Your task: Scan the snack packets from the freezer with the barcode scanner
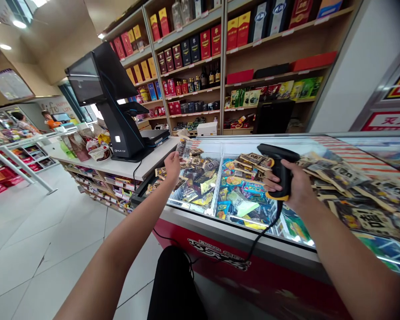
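My right hand (pixel 295 184) is wrapped round a black and yellow barcode scanner (pixel 282 162), its head pointing left over the freezer. From the scanner's grip a black cable (pixel 266 229) hangs down the freezer front. My left hand (pixel 172 166) pinches a small snack packet (pixel 184 147) by its lower edge and holds it up over the left part of the freezer. Piles of similar packets lie on the glass top, one pile (pixel 253 163) left of the scanner and a large heap (pixel 363 191) beside my right forearm.
Bagged goods show inside the chest freezer (pixel 226 246). At the left, a checkout terminal (pixel 111 106) stands on a white counter (pixel 126 168) with a bowl (pixel 100 153) and bags. Shelves (pixel 193 62) of boxes and bottles line the back. Two people are far left.
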Tool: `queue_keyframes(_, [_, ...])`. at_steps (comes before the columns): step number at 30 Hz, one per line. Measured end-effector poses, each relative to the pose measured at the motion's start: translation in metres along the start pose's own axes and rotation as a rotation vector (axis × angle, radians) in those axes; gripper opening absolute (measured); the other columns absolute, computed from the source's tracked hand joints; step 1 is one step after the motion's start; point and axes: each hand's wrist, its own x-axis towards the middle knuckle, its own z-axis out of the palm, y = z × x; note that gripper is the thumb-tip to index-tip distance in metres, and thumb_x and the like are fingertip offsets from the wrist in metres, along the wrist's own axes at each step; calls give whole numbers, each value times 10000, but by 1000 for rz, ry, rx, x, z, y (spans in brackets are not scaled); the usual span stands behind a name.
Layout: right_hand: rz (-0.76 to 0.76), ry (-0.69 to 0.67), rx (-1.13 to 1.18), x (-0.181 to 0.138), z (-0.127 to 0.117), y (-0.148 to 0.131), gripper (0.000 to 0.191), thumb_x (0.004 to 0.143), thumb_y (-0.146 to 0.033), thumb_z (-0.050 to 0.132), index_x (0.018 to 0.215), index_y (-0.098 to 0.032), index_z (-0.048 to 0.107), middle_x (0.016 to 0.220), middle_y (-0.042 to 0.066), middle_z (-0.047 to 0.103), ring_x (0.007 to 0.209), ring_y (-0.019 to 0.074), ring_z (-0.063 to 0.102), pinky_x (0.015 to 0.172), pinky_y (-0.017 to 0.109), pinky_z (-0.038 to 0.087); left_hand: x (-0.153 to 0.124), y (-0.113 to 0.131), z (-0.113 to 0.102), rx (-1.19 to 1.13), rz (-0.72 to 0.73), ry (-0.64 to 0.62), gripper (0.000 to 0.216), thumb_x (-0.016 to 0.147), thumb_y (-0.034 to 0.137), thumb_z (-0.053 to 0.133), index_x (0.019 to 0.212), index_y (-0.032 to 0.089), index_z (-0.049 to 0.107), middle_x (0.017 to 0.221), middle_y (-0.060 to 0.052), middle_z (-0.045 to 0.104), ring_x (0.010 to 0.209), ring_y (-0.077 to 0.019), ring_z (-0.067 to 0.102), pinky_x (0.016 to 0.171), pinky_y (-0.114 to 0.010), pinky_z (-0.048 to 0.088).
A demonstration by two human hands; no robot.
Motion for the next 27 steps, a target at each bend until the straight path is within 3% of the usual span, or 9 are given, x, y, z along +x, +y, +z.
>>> queue_keyframes(2, [35, -52, -42, 0, 2, 4, 326, 836, -477, 803, 969, -220, 652, 587, -51, 435, 424, 75, 301, 422, 230, 339, -9, 2, 28, -334, -152, -64, 180, 1020, 395, 609, 1003, 219, 645, 870, -45, 758, 987, -237, 798, 926, -351, 582])
queue_keyframes(4, [93, -110, -93, -1, 4, 7, 398, 796, -532, 843, 950, -230, 636, 574, -58, 439, 404, 70, 311, 414, 228, 336, -22, 3, 54, -540, -229, -164, 205, 962, 381, 720, 928, 224, 592, 834, -32, 753, 1015, -230, 811, 1009, -371, 575])
queue_keyframes(9, [211, -193, -257, -4, 11, 20, 518, 788, -652, 865, 888, -233, 578, 580, -52, 479, 408, 83, 371, 396, 219, 335, -51, -9, 93, -617, -307, -320, 330, 879, 383, 839, 866, 219, 552, 828, -28, 754, 1012, -243, 826, 1115, -436, 538])
queue_keyframes(14, [201, -190, -320, -3, 12, 30, 470, 883, -651, 805, 964, -233, 608, 589, -56, 487, 407, 82, 356, 396, 221, 351, -57, -24, 97, -528, -303, -412, 343, 866, 404, 860, 870, 217, 572, 757, 3, 702, 946, -273, 832, 1090, -477, 571])
queue_keyframes(20, [213, -192, -282, -5, 15, 29, 436, 902, -608, 799, 951, -234, 580, 593, -55, 497, 409, 87, 387, 398, 216, 350, -54, -28, 97, -545, -334, -379, 338, 859, 337, 877, 939, 229, 566, 835, -8, 717, 1026, -282, 823, 1129, -518, 554])
queue_keyframes(27, [217, -204, -283, -6, 18, 26, 466, 864, -617, 824, 961, -229, 584, 575, -65, 490, 401, 83, 387, 395, 203, 309, -54, -29, 99, -543, -354, -364, 248, 917, 254, 804, 957, 217, 563, 883, -26, 739, 968, -242, 823, 1129, -501, 556])
